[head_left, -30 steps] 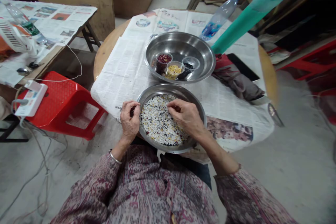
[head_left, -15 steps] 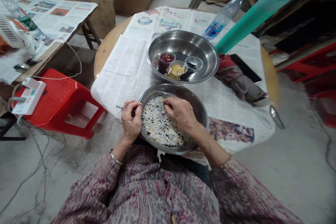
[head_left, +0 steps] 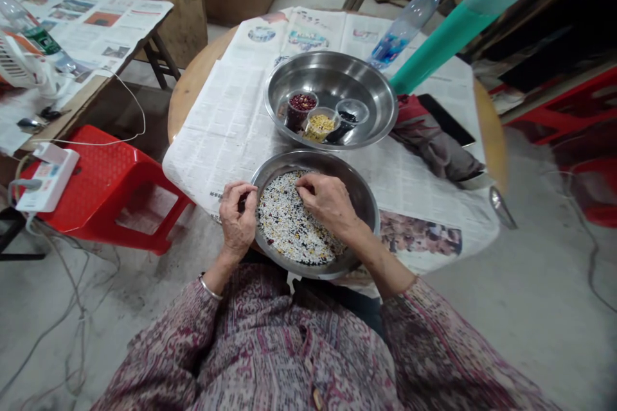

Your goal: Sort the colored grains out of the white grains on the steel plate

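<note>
A steel basin (head_left: 365, 202) in front of me holds a thin layer of mixed white, black and yellow grains (head_left: 289, 225), with a few dark red ones. Over these grains my right hand (head_left: 328, 202) is closed in a pinch; whatever lies between its fingertips is too small to make out. My left hand (head_left: 238, 218) is curled at the basin's left rim, its thumb and fingers drawn together around something I cannot make out. Behind stands a larger steel basin (head_left: 380, 96) with clear cups of red beans (head_left: 303, 103), yellow grains (head_left: 321, 125) and black beans (head_left: 348, 117).
Newspaper (head_left: 207, 122) covers the round table. Beyond the large basin are a plastic bottle (head_left: 409, 22) and a green tube (head_left: 463, 32); a grey and red cloth (head_left: 429, 141) and a dark phone (head_left: 446, 119) lie right. A red stool (head_left: 110, 180) bears a power strip (head_left: 48, 176).
The view has shifted slightly. My right hand's fingertips remain pinched at the grains, and my left hand stays at the rim.
</note>
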### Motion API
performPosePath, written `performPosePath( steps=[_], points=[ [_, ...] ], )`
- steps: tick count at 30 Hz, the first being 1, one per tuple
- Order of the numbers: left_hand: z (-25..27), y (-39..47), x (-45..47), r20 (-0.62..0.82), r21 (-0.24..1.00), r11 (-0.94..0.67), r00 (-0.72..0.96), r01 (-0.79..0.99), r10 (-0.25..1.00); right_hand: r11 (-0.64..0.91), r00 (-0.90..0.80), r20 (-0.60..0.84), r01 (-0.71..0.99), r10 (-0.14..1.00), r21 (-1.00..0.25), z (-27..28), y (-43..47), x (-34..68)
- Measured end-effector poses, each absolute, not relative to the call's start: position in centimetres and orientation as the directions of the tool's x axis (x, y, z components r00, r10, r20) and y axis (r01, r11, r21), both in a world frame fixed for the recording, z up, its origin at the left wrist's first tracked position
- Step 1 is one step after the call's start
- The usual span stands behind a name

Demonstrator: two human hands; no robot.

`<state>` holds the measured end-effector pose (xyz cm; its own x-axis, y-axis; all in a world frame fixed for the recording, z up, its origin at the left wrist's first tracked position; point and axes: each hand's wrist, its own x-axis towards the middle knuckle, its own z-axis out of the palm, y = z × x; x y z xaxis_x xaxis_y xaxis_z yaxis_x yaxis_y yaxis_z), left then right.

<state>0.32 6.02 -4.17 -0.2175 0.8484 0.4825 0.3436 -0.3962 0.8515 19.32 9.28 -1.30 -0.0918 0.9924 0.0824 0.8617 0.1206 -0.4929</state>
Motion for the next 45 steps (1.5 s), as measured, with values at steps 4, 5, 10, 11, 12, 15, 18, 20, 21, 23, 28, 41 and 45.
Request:
performPosePath(
  steps=[4,5,10,11,12,15,18,20,21,23,28,41,45],
  points=[
    [-4.2,6.0,0.4,0.48,0.855,-0.397,-0.219,0.334,0.85,0.135,-0.1,0.096,0.855,0.99,-0.501,-1.5,9.2,19.3],
    [-4.2,6.0,0.4,0.478,0.856,-0.395,-0.219,0.333,0.851,0.144,-0.109,0.097,0.851,0.989,-0.505,-1.5,9.1,19.4],
    [-4.1,6.0,0.4,0.474,0.857,-0.391,-0.215,0.334,0.854,0.208,-0.163,0.131,0.828,0.978,-0.521,-1.8,8.3,19.5],
    [-4.1,6.0,0.4,0.474,0.857,-0.391,-0.215,0.335,0.854,0.219,-0.172,0.138,0.824,0.975,-0.522,-1.9,8.1,19.5],
    [-4.1,6.0,0.4,0.474,0.856,-0.391,-0.215,0.338,0.854,0.23,-0.181,0.143,0.821,0.973,-0.523,-1.9,8.0,19.5],
    [-4.2,6.0,0.4,0.469,0.857,-0.382,-0.214,0.346,0.857,0.264,-0.213,0.156,0.817,0.964,-0.513,-1.9,7.8,19.3],
    [-4.1,6.0,0.4,0.463,0.86,-0.378,-0.215,0.342,0.86,0.325,-0.284,0.158,0.81,0.946,-0.488,-1.9,7.5,19.0],
    [-4.1,6.0,0.4,0.463,0.861,-0.378,-0.216,0.341,0.86,0.358,-0.329,0.146,0.804,0.933,-0.475,-1.9,7.3,18.7],
    [-4.1,6.0,0.4,0.462,0.861,-0.377,-0.217,0.342,0.86,0.367,-0.343,0.141,0.8,0.929,-0.475,-1.9,7.2,18.7],
    [-4.1,6.0,0.4,0.46,0.862,-0.374,-0.219,0.343,0.86,0.369,-0.345,0.141,0.79,0.928,-0.489,-1.9,7.1,18.7],
    [-4.1,6.0,0.4,0.46,0.862,-0.372,-0.222,0.345,0.86,0.303,-0.251,0.169,0.775,0.953,-0.555,-2.0,7.0,19.5],
    [-3.9,6.0,0.4,0.472,0.855,-0.381,-0.223,0.351,0.853,0.23,-0.148,0.202,0.845,0.968,-0.483,-1.4,6.6,19.5],
    [-3.9,6.0,0.4,0.474,0.855,-0.385,-0.224,0.347,0.852,0.233,-0.141,0.231,0.867,0.963,-0.441,-1.5,6.7,19.9]
  ],
)
